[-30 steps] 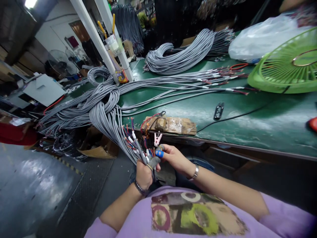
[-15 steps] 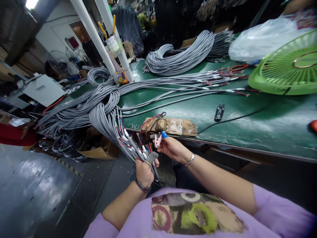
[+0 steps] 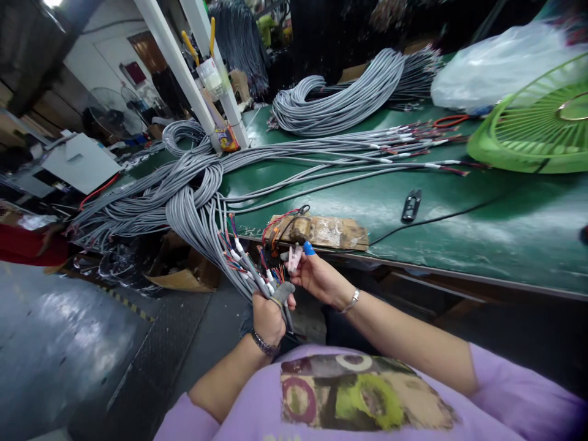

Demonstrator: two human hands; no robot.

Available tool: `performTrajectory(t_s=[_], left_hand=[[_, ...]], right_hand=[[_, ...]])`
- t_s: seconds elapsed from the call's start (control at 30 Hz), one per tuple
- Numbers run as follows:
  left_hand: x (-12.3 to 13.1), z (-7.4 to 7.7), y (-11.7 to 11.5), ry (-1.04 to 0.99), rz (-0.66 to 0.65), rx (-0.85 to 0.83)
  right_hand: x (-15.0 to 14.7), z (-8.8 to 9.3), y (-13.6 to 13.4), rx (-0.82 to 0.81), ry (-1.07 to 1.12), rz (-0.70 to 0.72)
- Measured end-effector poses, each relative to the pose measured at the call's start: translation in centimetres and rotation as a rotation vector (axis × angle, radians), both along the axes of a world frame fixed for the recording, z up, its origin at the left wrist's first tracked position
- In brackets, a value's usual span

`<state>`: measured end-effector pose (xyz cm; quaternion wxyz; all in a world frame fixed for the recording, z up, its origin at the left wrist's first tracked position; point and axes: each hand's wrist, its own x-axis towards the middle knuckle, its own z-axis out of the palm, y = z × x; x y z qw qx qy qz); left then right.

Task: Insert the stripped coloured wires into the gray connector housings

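My left hand [image 3: 270,317] is closed around several grey cables [image 3: 250,266], a grey cot on its thumb. Their stripped ends fan out in coloured wires [image 3: 281,273] above the fist. With a blue cot on one fingertip, my right hand [image 3: 321,278] pinches a pale pink clip [image 3: 294,258] just above and right of those wires. Whether the clip touches a wire is too small to tell. Right behind the clip, an orange and black item [image 3: 274,239] with red and black leads sits at the left end of a worn wooden block [image 3: 337,233] on the bench edge.
Long grey cable bundles [image 3: 151,190] spread over the green bench [image 3: 482,239] and hang off its left edge. Black snips [image 3: 411,206] lie to the right, near a green fan guard [image 3: 528,135]. A coiled cable bundle [image 3: 340,101] and a plastic bag [image 3: 496,70] are behind.
The pink clip has turned slightly in my right fingers. My left hand keeps its grip on the cables, and the whole view has shifted a little.
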<state>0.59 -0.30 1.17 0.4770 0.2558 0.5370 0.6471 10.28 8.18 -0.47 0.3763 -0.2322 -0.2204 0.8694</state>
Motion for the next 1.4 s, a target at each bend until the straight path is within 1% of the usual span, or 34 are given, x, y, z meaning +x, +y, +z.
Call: performTrajectory(t_s=[0.13, 0.2, 0.3, 0.37, 0.5, 0.57, 0.7, 0.8, 0.97, 1.07, 1.4], left_hand=[[-0.2, 0.1, -0.8, 0.004, -0.035, 0.026], [-0.3, 0.2, -0.9, 0.009, -0.054, 0.040], [-0.3, 0.3, -0.8, -0.020, -0.076, 0.059], [-0.3, 0.4, -0.6, -0.036, -0.090, 0.058], [-0.4, 0.4, -0.1, -0.037, -0.101, 0.030], [-0.4, 0.3, 0.1, -0.015, -0.111, 0.023], [-0.3, 0.2, 0.4, 0.030, -0.123, 0.022], [-0.1, 0.0, 0.5, 0.032, -0.112, 0.013], [-0.1, -0.3, 0.7, 0.036, -0.099, 0.012], [-0.2, -0.5, 0.6, 0.030, -0.100, 0.008], [-0.3, -0.2, -0.2, 0.052, -0.121, 0.031]], right_hand=[[0.6, 0.2, -0.5, 0.013, 0.002, 0.102], [0.7, 0.5, -0.5, 0.020, -0.008, 0.107], [0.5, 1.0, -0.5, 0.067, -0.036, 0.034], [0.3, 0.9, -0.5, 0.100, -0.055, -0.013], [0.0, 0.2, -0.5, 0.187, -0.117, -0.131], [-0.1, -0.2, -0.4, 0.199, -0.113, -0.136], [-0.4, -0.4, 0.0, 0.084, -0.010, -0.054], [-0.6, -0.3, 0.2, 0.024, 0.023, -0.077], [-0.9, -0.3, 0.3, 0.019, 0.026, -0.140], [-1.0, -0.4, 0.2, 0.014, 0.034, -0.136], [-0.1, -0.8, -0.1, -0.078, 0.117, 0.006]])
